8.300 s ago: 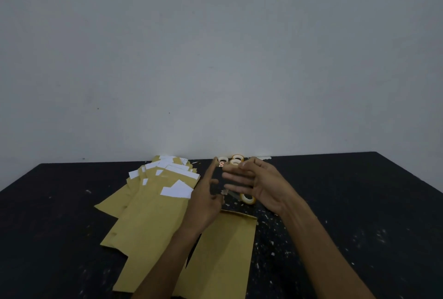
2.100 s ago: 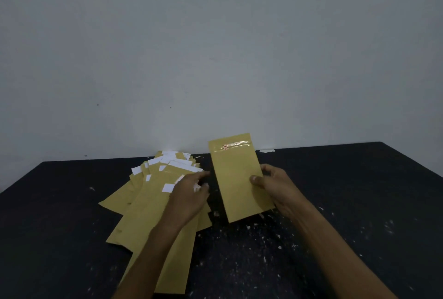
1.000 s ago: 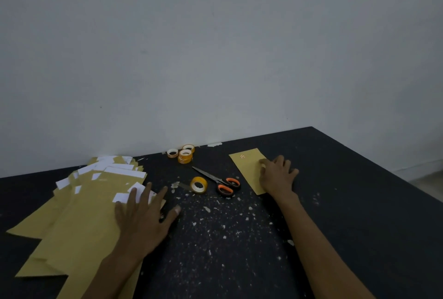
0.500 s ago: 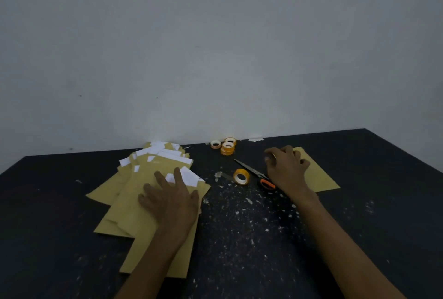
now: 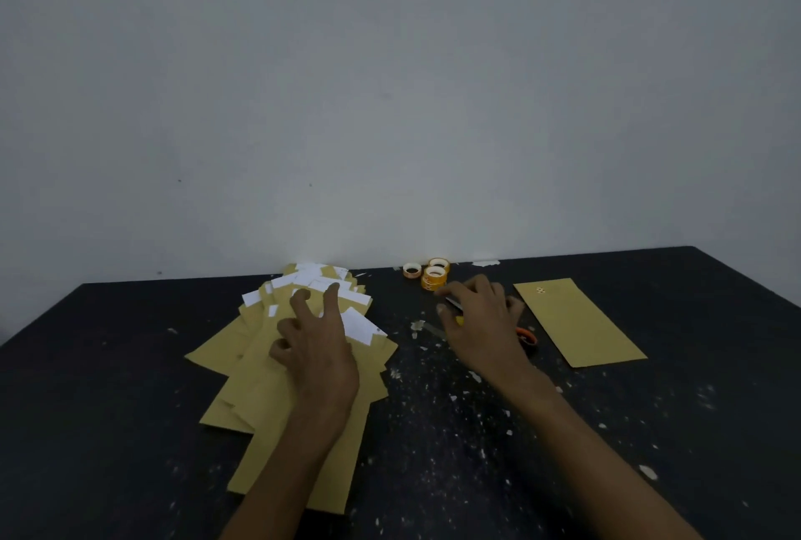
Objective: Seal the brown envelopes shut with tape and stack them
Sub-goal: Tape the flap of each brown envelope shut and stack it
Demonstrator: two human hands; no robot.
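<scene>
Right hand (image 5: 481, 323) now leftward over scissors (image 5: 526, 336), grip unclear; left hand (image 5: 316, 344), fingers loose, on envelope pile (image 5: 255, 370).

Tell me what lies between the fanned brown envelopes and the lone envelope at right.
The right hand and the orange-handled scissors partly under it lie between the pile of brown paper envelopes and the lone brown envelope. Orange tape rolls sit farther back.

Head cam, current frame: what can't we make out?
All head view.
Tape roll beside the scissors: right hand covers all but a yellow sliver; grip unclear.
The scissors: only an orange handle loop shows past that hand.
Unsealed envelope pile: count unreadable; sheets overlap under the left hand.
Marks on the sealed envelope: too small.
</scene>
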